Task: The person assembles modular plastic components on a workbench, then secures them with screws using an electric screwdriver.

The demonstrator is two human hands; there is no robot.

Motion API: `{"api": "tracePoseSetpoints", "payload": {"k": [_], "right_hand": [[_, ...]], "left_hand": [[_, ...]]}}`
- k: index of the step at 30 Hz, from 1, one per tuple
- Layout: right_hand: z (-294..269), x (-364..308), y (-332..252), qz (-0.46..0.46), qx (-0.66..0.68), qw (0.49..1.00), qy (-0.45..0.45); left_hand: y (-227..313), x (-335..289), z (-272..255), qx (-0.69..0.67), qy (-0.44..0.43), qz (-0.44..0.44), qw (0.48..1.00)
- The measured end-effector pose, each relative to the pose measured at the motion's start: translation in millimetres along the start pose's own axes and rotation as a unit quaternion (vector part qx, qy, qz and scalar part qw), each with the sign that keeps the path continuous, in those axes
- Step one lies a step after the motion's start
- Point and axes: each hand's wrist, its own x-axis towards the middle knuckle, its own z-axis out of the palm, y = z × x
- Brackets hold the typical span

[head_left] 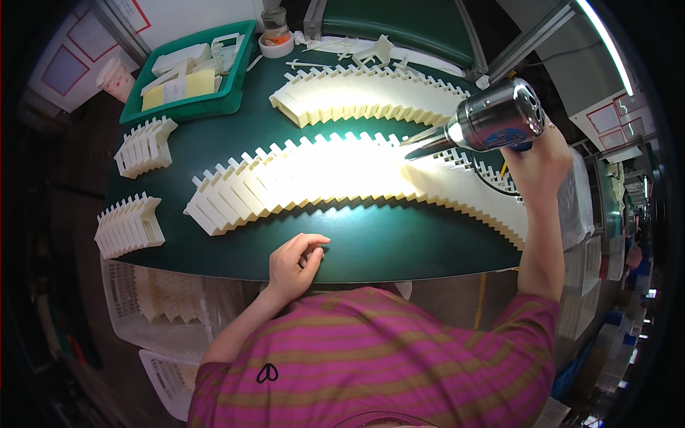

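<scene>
My right hand grips a silver heat gun at the right. Its narrow nozzle points left, just over a long curved row of cream plastic parts lying side by side. Bright glare washes out the middle of this row. Resting at the near table edge, my left hand is loosely curled, with nothing visible in its fingers. A second curved row of the same parts lies farther back, partly behind the heat gun.
Two short stacks of parts lie at the left of the green table. Behind them sits a green tray of plastic pieces. A jar, scraps and a conveyor belt are at the back. White baskets stand below left.
</scene>
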Motion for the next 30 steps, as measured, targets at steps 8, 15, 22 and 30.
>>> {"api": "tracePoseSetpoints", "payload": {"k": [8,15,22,30], "right_hand": [[-11,-5,10,0.002,-0.017,1.0,-0.003],[-7,-8,12,0.006,0.003,1.0,0.003],[-7,-6,12,0.009,-0.007,1.0,0.01],[-17,-16,25,0.019,-0.021,1.0,0.0]], "left_hand": [[11,1,19,-0.124,-0.056,-0.023,0.99],[12,6,24,-0.088,-0.089,-0.025,0.992],[10,5,29,-0.074,-0.048,0.002,0.996],[12,8,30,-0.052,-0.059,0.006,0.997]]}}
